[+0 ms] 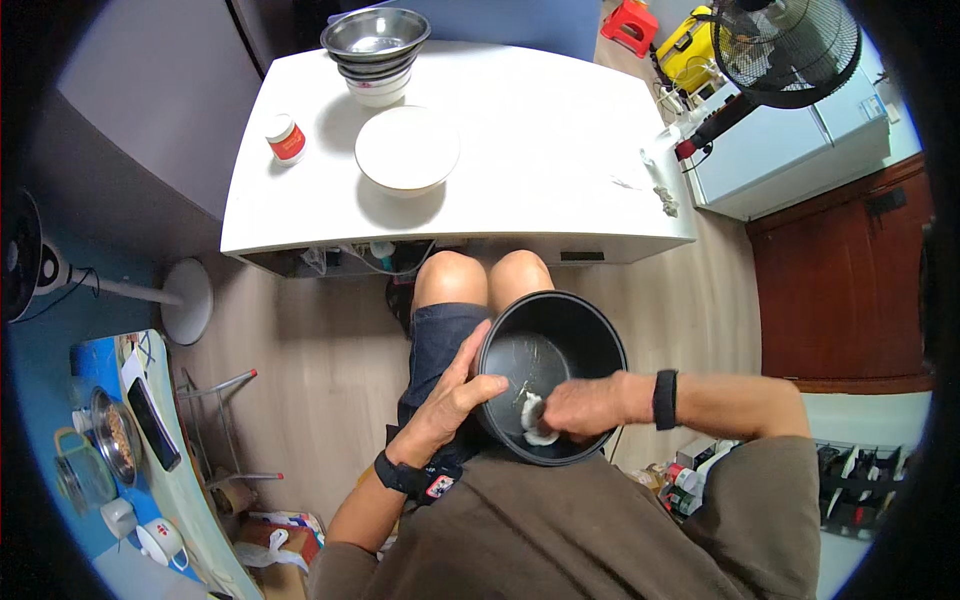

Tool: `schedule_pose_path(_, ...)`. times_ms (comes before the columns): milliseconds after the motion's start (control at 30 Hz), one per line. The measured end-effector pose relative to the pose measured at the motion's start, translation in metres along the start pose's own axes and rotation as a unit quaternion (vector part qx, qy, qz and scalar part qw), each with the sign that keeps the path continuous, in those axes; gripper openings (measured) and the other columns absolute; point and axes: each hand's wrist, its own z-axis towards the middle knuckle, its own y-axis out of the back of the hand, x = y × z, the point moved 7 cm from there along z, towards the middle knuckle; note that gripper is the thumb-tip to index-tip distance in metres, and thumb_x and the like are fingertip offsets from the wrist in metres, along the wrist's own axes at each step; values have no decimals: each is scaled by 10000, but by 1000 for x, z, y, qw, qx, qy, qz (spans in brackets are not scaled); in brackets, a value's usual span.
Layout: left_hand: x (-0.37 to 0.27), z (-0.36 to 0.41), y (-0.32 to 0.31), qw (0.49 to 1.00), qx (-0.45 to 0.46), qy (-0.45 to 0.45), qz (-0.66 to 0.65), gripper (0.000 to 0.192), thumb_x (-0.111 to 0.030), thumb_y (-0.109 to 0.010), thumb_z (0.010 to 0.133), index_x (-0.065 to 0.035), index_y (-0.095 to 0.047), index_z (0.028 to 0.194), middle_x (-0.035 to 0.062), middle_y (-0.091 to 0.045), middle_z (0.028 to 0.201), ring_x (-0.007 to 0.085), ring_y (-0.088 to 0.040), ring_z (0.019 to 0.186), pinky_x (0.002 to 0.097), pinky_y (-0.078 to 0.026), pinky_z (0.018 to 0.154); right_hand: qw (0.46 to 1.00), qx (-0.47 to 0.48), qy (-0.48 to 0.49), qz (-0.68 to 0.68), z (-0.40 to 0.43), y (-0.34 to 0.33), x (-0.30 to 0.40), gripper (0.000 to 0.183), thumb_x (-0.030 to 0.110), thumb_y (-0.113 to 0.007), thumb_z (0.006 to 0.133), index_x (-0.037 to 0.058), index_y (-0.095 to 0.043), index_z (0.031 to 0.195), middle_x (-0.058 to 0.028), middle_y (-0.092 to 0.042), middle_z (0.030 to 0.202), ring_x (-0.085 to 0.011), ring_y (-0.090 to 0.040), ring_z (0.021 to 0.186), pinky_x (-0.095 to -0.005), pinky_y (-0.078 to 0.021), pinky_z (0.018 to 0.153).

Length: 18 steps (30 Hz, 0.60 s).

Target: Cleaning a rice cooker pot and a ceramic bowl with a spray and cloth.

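Observation:
A dark round inner pot (600,337) rests tilted on my lap, its mouth facing up towards me. My left hand (450,394) grips its left side, with the thumb over the rim and the fingers along the outer wall. Inside the pot, my right hand (589,405) holds a crumpled white cloth or tissue (534,420) against the lower inner wall. My right fingers are slightly blurred and partly hidden behind the hand. Pale streaks and bits of residue (529,364) show on the pot's bottom.
Ahead stands a white table (540,165) with a white bowl (407,150), stacked metal and white bowls (375,56) and a red-labelled jar (286,140). A side table (169,442) holds a phone (154,424) and mugs. Fans stand left (127,285) and right (784,49).

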Motion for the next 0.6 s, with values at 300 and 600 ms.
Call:
schedule_pose_path(300,-10,-1,3,998,-16,1,59,995,-372,-659,783,44,-142,1524,219,-272,1524,291,-242,1433,374,-189,1168,922,-107,-66,-366,34,76,-37,158,111,-611,805,-27,-654,868,-170,-694,813,-258,-713,740,-357,-575,588)
schedule_pose_path(600,-7,-7,4,997,-48,4,54,1013,-362,-676,732,58,-184,1512,245,-282,1517,319,-263,1424,379,-216,1161,972,57,-155,-164,8,7,-44,140,110,-618,781,16,-713,822,-197,-703,835,-331,-708,818,-435,-572,675)
